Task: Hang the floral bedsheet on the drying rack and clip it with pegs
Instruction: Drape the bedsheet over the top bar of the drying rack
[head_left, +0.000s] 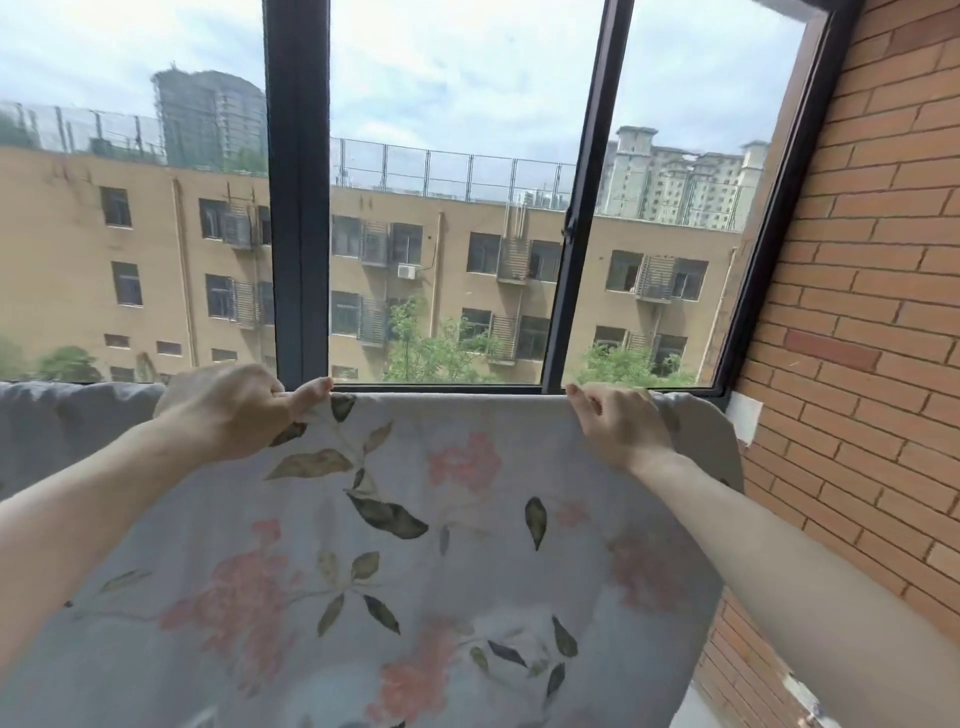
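Pale floral cotton bedsheet (415, 519) draped at window height, top edge gripped by left hand (228, 410) and right hand (618, 426), grey cloth (67, 426) alongside left, dark-framed window (298, 208) behind, brick wall (857, 312) right

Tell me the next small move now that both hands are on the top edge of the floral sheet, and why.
Probably slide the right hand outward, smoothing the floral bedsheet toward its bunched right corner. Both it and the left hand grip the top fold, and no pegs are visible yet, so flatten before clipping.
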